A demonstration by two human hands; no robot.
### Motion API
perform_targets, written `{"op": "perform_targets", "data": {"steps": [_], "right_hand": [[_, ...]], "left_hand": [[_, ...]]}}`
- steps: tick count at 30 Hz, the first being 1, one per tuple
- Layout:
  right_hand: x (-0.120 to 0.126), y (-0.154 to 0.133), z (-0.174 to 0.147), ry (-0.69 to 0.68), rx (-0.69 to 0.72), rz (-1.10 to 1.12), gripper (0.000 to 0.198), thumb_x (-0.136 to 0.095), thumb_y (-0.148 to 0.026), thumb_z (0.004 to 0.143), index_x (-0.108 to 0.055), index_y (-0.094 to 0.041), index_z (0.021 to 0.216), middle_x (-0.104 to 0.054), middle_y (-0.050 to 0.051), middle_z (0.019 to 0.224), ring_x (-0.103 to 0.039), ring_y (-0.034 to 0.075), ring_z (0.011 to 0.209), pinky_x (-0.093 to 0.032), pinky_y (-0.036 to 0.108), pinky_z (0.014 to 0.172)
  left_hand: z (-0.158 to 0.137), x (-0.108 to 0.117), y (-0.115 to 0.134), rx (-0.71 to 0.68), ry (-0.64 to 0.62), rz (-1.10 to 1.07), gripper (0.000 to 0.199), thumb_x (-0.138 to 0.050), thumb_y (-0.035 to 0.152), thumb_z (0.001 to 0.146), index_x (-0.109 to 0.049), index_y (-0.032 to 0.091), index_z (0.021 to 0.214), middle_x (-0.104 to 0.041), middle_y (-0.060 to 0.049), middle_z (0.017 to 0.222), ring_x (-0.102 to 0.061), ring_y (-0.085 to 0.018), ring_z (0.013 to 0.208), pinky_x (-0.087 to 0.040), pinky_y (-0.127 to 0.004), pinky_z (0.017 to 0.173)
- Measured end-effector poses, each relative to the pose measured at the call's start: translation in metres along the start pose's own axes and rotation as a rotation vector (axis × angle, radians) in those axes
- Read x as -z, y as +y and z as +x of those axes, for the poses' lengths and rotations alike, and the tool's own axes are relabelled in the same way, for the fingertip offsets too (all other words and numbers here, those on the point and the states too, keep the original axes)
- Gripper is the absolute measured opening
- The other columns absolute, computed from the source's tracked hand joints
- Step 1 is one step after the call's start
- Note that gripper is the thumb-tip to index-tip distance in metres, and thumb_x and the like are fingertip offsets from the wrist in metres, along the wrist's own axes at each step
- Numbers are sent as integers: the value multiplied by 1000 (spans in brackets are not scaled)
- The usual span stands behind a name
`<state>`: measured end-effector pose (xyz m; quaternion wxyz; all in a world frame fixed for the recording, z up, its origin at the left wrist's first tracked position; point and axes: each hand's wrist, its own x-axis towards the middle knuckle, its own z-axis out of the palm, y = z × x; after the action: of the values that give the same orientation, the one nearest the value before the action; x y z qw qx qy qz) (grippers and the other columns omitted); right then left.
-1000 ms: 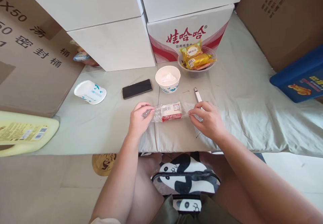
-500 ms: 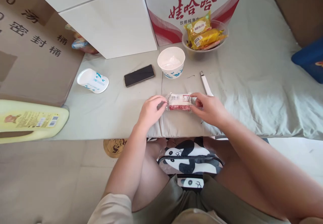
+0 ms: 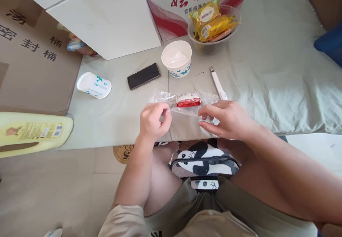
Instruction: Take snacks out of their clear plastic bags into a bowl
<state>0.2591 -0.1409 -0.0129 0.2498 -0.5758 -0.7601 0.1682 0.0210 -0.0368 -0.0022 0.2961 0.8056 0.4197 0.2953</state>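
In front of me on the cloth-covered surface lies a small red and white wrapped packet (image 3: 188,100) with printed text on its top. Clear plastic film (image 3: 161,96) spreads out loosely to both sides of it. My left hand (image 3: 155,121) pinches the near left edge of the film between thumb and fingers. To the right of the packet, my right hand (image 3: 227,119) has its thumb and index finger apart, with part of the film at its fingers. A slim white cutter (image 3: 218,84) with a metal tip lies just beyond the right hand.
A paper bowl (image 3: 176,59) with white plastic inside stands behind the packet, beside a black phone (image 3: 143,76). Farther left, a paper cup (image 3: 94,85) lies on its side near a yellow jug (image 3: 53,130). A clear bowl (image 3: 191,34) of yellow snack packs sits before a printed carton (image 3: 165,20).
The clear film now spreads wide around the packet, whose red side shows more plainly. Both hands have moved apart slightly and towards me. The view has shifted a little.
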Motion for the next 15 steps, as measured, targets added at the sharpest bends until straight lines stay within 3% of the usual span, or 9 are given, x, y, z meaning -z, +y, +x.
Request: {"op": "perform_targets", "data": {"steps": [2, 4, 5, 7, 9, 10, 12, 13, 15], "right_hand": [[0, 1, -3, -165, -37, -31, 34, -42, -43, 101, -70, -24, 103, -64, 1, 63, -55, 17, 55, -33, 31, 55], [-2, 2, -4, -280, -121, -141, 35, -40, -38, 101, -72, -25, 104, -60, 1, 58, -49, 17, 49, -24, 31, 52], [-3, 2, -3, -309, -166, -204, 34, -41, -36, 100, -72, -25, 104, -59, 2, 58, -47, 17, 49, -21, 31, 52], [-5, 2, -1, -317, -240, -287, 31, -43, -34, 99, -72, -25, 107, -62, 3, 60, -50, 18, 50, -19, 31, 51], [-7, 2, 2, -271, -267, -300, 32, -45, -35, 99, -71, -25, 114, -69, 4, 71, -56, 20, 54, -22, 31, 50], [-8, 2, 4, -230, -260, -295, 33, -45, -35, 99, -69, -25, 120, -73, 6, 81, -59, 21, 59, -25, 32, 50], [-12, 3, 6, -138, -210, -279, 39, -48, -31, 98, -66, -25, 132, -74, 9, 106, -67, 23, 75, -37, 32, 53], [-15, 3, 8, -104, -172, -271, 42, -51, -30, 97, -64, -25, 137, -72, 11, 117, -70, 26, 87, -44, 33, 59], [-21, 4, 9, -65, -104, -261, 48, -57, -26, 93, -62, -23, 140, -67, 15, 131, -68, 32, 109, -55, 40, 77]], "left_hand": [[-5, 4, -1, 85, -263, -53, 2, -69, 26, 77, -69, 25, 75, -64, 2, 59, -54, -16, 54, -45, -30, 65], [-7, 4, -5, 171, -469, -81, 9, -65, 29, 82, -74, 26, 81, -63, 3, 56, -54, -16, 50, -43, -28, 60], [-7, 3, -7, 188, -483, -56, 12, -64, 30, 84, -75, 26, 84, -63, 3, 55, -54, -15, 50, -44, -28, 60], [-4, -2, -11, 140, -347, 56, 13, -66, 32, 84, -76, 26, 90, -62, 3, 59, -57, -16, 56, -48, -30, 69], [2, -7, -16, 48, -196, 148, 22, -75, 34, 76, -77, 26, 97, -70, -2, 80, -64, -21, 79, -50, -36, 88], [5, -10, -18, 13, -177, 153, 28, -79, 34, 73, -78, 26, 100, -72, -4, 95, -66, -25, 94, -49, -39, 97], [9, -15, -21, -7, -233, 85, 32, -80, 33, 72, -78, 26, 103, -71, -8, 120, -63, -30, 114, -45, -43, 106], [11, -18, -21, 10, -272, 28, 27, -77, 33, 76, -78, 26, 102, -70, -8, 123, -64, -29, 115, -46, -42, 106], [13, -25, -21, 84, -324, -97, 15, -68, 33, 85, -76, 24, 94, -74, -7, 108, -68, -24, 97, -52, -37, 93]]}}
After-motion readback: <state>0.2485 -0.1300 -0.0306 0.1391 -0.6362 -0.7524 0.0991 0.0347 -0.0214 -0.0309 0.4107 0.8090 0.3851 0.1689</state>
